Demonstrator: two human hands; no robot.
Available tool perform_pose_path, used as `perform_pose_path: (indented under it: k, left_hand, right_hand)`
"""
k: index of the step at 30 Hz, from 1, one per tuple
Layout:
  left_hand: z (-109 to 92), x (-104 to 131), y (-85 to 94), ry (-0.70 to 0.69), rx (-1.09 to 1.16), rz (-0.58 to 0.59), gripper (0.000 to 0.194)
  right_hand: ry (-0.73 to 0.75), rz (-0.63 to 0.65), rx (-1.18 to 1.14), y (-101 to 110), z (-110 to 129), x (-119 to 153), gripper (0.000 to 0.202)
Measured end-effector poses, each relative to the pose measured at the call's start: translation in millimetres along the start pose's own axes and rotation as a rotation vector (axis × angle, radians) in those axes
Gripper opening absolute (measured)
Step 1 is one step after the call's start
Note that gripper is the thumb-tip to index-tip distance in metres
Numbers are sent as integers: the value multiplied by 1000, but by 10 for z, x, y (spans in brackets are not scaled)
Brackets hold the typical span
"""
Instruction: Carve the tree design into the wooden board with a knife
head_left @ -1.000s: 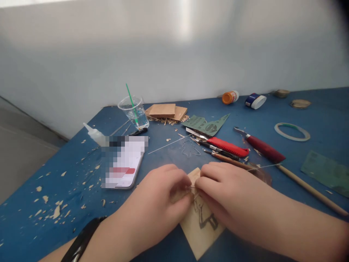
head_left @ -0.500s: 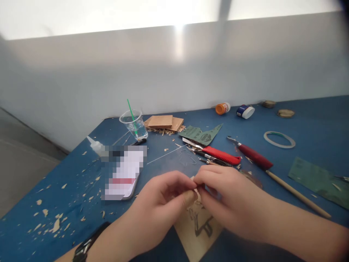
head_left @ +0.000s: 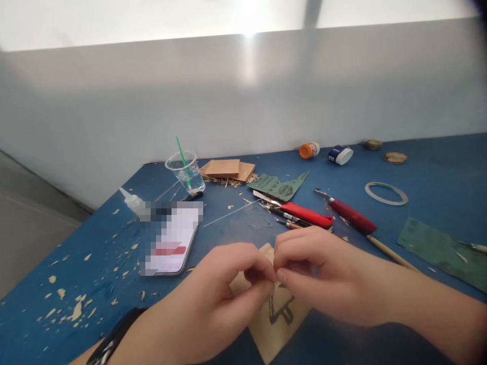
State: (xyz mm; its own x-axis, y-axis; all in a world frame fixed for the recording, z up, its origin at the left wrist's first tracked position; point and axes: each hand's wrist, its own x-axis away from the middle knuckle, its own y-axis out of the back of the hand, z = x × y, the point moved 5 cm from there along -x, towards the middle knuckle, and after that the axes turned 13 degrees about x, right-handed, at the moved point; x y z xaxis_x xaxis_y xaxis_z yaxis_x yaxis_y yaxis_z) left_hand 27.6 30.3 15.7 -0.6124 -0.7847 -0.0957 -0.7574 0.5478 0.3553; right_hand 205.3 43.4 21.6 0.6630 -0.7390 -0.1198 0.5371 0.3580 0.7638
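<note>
My left hand (head_left: 236, 289) and my right hand (head_left: 323, 276) meet at the fingertips above a thin wooden board (head_left: 266, 334). Dark drawn lines mark the board's face, and both hands cover part of it. The thumb and fingers of each hand are pinched together. Whatever sits between them is too small or too hidden to make out. Just beyond my right hand lie a red utility knife (head_left: 310, 215) and several thin dark tools. A dark band circles my left wrist.
A phone (head_left: 175, 241), partly blurred out, lies left of my hands. Behind it stands a plastic cup (head_left: 194, 177) with liquid and a green straw. Wood blocks (head_left: 224, 168), green sandpaper (head_left: 279, 186), a red-handled hook knife (head_left: 353, 215) and a tape ring (head_left: 386, 193) lie farther back. Shavings litter the left.
My fingertips have shifted slightly lower over the board, still pinched together. My right hand has turned a little, and more of the board's far corner shows.
</note>
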Motion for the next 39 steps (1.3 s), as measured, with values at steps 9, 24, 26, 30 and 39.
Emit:
perform_pose_path:
  k: [9,24,26,30,39]
  left_hand:
    - [-31,-39,-13,13,-135,-8,17]
    - [53,-41,-44,99,126,89,18]
    - [106,-32,-56,122,178,27,20]
    - [167,2,-86,154,185,-76,27]
    - [72,-15,-19,12,-24,-90,14]
  right_hand:
    - [71,-87,247,-51,-30,46,21]
    - [139,-105,162,-34,-6,110,19]
    - [140,-169,195,-31,-16,116,17]
    - [79,-250,297,-55,-26,133,23]
    - [164,-212,267,-96,39,135,17]
